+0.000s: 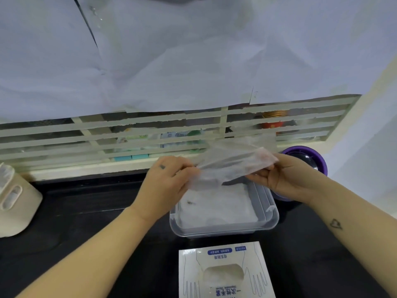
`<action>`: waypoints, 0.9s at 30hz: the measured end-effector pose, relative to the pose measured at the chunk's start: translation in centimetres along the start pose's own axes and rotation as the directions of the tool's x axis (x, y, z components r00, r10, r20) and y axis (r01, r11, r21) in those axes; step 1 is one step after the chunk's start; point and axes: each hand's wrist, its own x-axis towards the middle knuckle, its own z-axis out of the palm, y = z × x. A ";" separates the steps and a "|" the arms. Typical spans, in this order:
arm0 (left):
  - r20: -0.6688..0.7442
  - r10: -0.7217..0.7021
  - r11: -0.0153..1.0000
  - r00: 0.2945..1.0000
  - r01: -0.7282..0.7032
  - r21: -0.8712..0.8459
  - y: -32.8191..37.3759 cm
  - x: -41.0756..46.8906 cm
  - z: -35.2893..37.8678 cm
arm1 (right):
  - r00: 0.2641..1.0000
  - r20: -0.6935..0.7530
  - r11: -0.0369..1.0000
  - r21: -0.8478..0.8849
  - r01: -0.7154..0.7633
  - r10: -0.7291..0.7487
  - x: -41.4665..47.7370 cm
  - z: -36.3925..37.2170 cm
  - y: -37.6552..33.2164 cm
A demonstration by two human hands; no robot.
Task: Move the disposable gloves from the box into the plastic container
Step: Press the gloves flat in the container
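both hands hold one thin clear glove (232, 166) stretched between them in the air, over the far part of the container (272, 215). the left hand (169, 183) pinches the glove's left end, its fingers curled round the film. the right hand (285, 175) grasps the right end, with the film draped over its fingertips. the glove slants, its right end higher than its left. whether its lower edge touches what lies beneath cannot be told.

the container is clear plastic, rectangular and open on top, and it stands on the dark counter (86, 214). a white pile (217, 208) of gloves lies flat inside it and covers most of the bottom.

the box (225, 258) lies on the counter just on the near side of the container, apart from it by a thin strip of counter. it is white with blue print and drawn glove outlines, and through the oval opening in its top more pale film shows.

a purple round tub (309, 152) sits behind the right hand, partly hidden by it. a beige holder (19, 209) stands at the left edge of the counter. along the back runs a pale grille (150, 130) with blurred bottles behind it, and white paper (171, 52) hangs above it.
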 end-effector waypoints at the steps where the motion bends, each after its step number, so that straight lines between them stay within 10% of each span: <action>1: 0.016 0.052 0.998 0.999 -0.052 0.028 -0.5 -0.5 -0.4 | 1.000 0.025 1.000 -0.009 0.013 -0.013 -0.1 -0.5 0.0; 7: 0.232 -0.199 0.980 0.952 0.194 0.047 -2.4 -4.2 -2.2 | 0.992 0.128 0.982 -0.185 0.036 -0.012 -0.3 -2.8 0.5; 12: 0.213 -0.697 0.643 0.684 0.729 -0.235 -1.0 -0.6 -3.0 | 0.976 0.204 0.962 -0.271 -0.013 0.071 -0.4 -1.9 0.7; 17: 0.769 -0.418 0.571 0.483 0.799 -0.191 0.4 3.5 -1.3 | 0.973 0.209 0.940 -0.340 -0.025 0.101 -0.5 0.1 0.4; 27: 0.855 -0.241 0.305 0.459 0.872 -0.383 0.2 6.6 -1.4 | 1.000 -0.004 0.991 -0.134 -0.003 0.003 -2.7 2.0 -0.6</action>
